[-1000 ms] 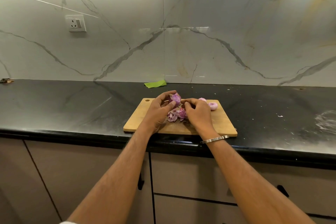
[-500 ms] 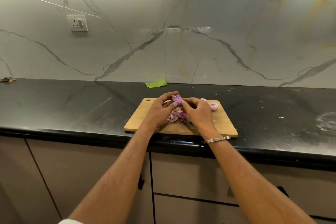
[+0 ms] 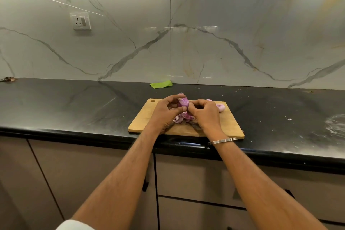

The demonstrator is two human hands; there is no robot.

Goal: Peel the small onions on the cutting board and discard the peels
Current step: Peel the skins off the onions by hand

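Both hands' fingers (image 3: 175, 111) — curled round onion (image 3: 182, 102)

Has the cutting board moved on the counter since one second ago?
No. The cutting board lies as before: near edge along the counter front, below the green scrap.

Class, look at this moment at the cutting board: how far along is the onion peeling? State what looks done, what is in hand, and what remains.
Done: one peeled onion lies at the board's far right, and loose peels are piled on the cutting board. In hand: the left hand holds a purple onion while the right hand pinches its skin. Left: finish this onion, then discard the peels; another pale onion behind the right hand is mostly hidden.
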